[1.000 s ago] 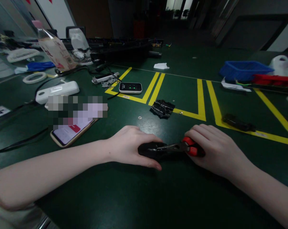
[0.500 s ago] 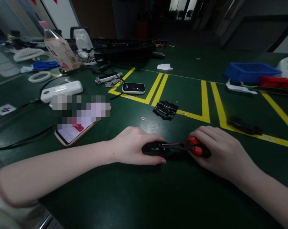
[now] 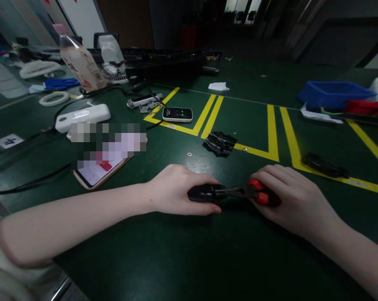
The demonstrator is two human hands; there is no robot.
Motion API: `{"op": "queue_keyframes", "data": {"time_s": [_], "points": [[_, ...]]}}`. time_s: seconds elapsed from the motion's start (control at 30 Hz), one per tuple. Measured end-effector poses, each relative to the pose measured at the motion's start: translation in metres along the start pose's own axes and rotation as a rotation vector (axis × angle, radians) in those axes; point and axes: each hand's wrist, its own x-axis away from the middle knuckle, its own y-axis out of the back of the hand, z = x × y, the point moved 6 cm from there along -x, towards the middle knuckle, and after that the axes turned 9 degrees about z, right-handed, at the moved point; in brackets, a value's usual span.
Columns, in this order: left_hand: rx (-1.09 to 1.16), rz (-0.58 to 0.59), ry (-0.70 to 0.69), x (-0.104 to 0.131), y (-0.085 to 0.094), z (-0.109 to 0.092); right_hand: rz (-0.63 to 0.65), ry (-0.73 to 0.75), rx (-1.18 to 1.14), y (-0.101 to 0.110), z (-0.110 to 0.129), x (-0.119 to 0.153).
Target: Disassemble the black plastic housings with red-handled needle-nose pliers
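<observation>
My left hand point(image 3: 176, 192) is closed around a black plastic part point(image 3: 204, 193), thumb and fingers on either side of it. Red-handled long-nose pliers point(image 3: 254, 192) are gripped in my right hand point(image 3: 289, 200). Their jaws point left and reach the right end of the black part; whether they pinch something there I cannot tell. Beyond my hands lies a black ribbed plastic piece point(image 3: 219, 143) on the green table. A small metal ring point(image 3: 189, 154) rests to its left, and a second small ring point(image 3: 244, 150) lies on the yellow tape.
A phone point(image 3: 109, 165) lies left, partly blurred out, near a white power strip point(image 3: 84, 118). A small black-and-white device point(image 3: 177, 114) with green lights sits further back. At right are a blurred dark tool point(image 3: 325, 165) and a blue bin point(image 3: 336, 94). A bottle point(image 3: 80, 62) stands back left.
The whole view has shifted slightly, so things sit a little further right. Both hands keep their hold on the black part and the pliers, with hardly any visible movement between them.
</observation>
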Motion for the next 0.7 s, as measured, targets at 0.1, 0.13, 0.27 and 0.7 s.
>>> {"op": "queue_keyframes", "data": {"time_s": [0.1, 0.13, 0.27, 0.7], "points": [[0.005, -0.006, -0.013, -0.0003, 0.0008, -0.0004, 0.000, 0.003, 0.002, -0.0002, -0.0002, 0.0001], [0.009, -0.006, -0.021, -0.0006, 0.0009, -0.0006, 0.005, 0.002, 0.001, -0.0003, 0.0000, 0.0000], [0.016, -0.016, -0.046, -0.0009, 0.0015, -0.0015, 0.016, 0.004, -0.013, -0.0004, 0.0013, 0.0003], [0.115, 0.088, 0.031, -0.0039, 0.0005, 0.0045, 0.031, -0.034, 0.114, 0.0050, 0.0072, 0.0019]]}}
